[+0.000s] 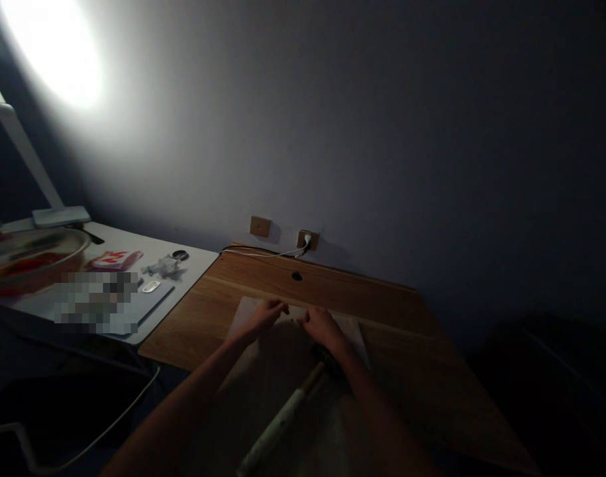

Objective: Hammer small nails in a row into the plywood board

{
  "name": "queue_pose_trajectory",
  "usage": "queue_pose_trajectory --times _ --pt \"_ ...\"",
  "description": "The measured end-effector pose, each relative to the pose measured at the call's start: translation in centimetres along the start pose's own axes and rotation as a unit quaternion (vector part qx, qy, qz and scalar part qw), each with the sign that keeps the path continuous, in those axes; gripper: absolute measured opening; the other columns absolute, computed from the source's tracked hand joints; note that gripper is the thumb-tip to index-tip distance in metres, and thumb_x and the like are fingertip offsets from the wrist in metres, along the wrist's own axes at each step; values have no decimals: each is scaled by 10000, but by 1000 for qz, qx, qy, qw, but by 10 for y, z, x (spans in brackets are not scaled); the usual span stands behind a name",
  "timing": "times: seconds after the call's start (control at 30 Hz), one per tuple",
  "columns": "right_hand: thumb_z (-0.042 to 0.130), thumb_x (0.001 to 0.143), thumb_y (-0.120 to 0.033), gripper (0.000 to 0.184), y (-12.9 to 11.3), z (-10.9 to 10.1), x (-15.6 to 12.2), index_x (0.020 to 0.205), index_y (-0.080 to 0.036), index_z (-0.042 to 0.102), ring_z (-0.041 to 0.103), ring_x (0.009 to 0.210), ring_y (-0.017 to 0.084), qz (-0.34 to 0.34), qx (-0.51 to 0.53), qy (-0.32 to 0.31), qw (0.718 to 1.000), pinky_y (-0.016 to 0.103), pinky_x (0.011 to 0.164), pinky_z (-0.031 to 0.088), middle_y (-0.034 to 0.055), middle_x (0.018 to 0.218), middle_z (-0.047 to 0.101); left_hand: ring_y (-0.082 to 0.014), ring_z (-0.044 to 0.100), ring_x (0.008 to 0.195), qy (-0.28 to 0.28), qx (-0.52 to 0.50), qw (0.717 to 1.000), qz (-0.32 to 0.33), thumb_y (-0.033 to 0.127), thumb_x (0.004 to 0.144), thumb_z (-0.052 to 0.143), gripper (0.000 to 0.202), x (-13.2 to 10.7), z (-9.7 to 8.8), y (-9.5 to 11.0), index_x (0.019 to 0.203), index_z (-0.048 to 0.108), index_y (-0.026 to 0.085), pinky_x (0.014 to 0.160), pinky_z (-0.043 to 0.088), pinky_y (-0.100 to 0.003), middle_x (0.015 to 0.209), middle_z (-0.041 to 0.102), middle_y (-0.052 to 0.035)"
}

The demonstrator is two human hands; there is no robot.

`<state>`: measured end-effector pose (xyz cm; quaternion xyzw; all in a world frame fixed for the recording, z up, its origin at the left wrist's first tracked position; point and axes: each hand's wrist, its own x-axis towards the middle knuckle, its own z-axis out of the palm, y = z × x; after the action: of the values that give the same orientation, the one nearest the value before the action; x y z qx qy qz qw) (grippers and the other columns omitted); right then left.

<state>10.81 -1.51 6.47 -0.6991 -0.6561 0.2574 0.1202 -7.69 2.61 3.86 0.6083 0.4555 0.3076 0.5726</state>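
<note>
Along the far edge of a pale flat board [277, 358]: bare left hand [267, 313] and bare right hand [321, 324], apart, a tiny dark speck [292, 320] between them.
Fingers: curled inward on both hands; too dim to tell whether anything is pinched.
Brown wooden worktop [412, 358]: carries the board, probably laid there to shield the wood.
Long tool with dark head and pale, thick grip [277, 424]: slantwise on the board, grip toward the near edge, head by the right forearm; out of the fingers, perhaps set down to free both hands.
White worktop [198, 260], left: clear round basin [84, 242] at its left edge, blurred orange-red contents; red-and-white packet [116, 260] and crumpled clear plastic bag [163, 267] nearer the right edge, contents unreadable.
</note>
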Motion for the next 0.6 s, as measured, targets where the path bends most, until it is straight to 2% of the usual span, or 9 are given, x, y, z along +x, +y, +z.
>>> queue_pose_trajectory --times 0.07,0.13,0.23,0.37,0.43,0.5,0.57,0.6 --pt "637 944 -371 360 -4 -1 -2 1259 -200 602 639 1086 235 -7 -48 -2 999 442 903 555 90 1281 619 -127 473 578 9 171 984 56 306 734 630 153 0 6 -1 805 683 181 551 312 -225 591 519 22" --pt "635 946 -373 359 -6 -2 -5 1256 -196 603 641 1081 234 -12 -88 -2 996 444 901 556 89 1274 623 -164 571 678 3 286 954 83 217 740 641 161 -2 12 -2 873 729 195 621 373 -241 680 628 -17" --pt "633 947 -374 355 -9 -5 -9 1253 -195 605 642 1078 233 -14 -132 3 991 446 902 556 89 1271 624 -201 644 805 -9 359 929 92 153 789 599 221 -5 17 -1 943 746 212 716 426 -263 834 712 -54" --pt "629 950 -370 338 -11 -7 -13 1245 -206 611 642 1075 227 -22 -156 3 987 434 900 557 87 1272 625 -222 645 853 -7 385 914 126 128 799 596 164 -5 19 3 899 713 187 761 435 -286 907 711 -73" --pt "632 948 -376 337 -12 -8 -14 1239 -208 613 645 1067 224 -32 -155 4 987 433 892 560 81 1264 627 -205 616 807 13 362 922 139 148 795 607 84 -3 20 7 843 666 183 736 423 -286 849 675 -60" --pt "636 946 -365 306 -14 -11 -14 1200 -195 630 658 1040 218 -42 -146 13 988 413 888 553 80 1207 657 -168 553 722 46 282 951 120 194 799 598 25 2 22 11 774 593 190 678 399 -269 737 591 -19" --pt "621 947 -309 227 -18 -17 -14 1125 -174 656 680 991 210 -49 -133 28 990 351 867 527 92 1095 709 -132 457 618 51 102 992 51 267 836 534 137 6 25 14 719 505 202 604 362 -244 637 459 27" --pt "602 946 -274 189 -20 -20 -14 1086 -164 665 690 965 208 -51 -125 36 990 319 845 508 103 1038 730 -121 406 572 35 0 999 7 304 863 478 188 7 26 14 701 463 208 571 342 -234 609 395 42"
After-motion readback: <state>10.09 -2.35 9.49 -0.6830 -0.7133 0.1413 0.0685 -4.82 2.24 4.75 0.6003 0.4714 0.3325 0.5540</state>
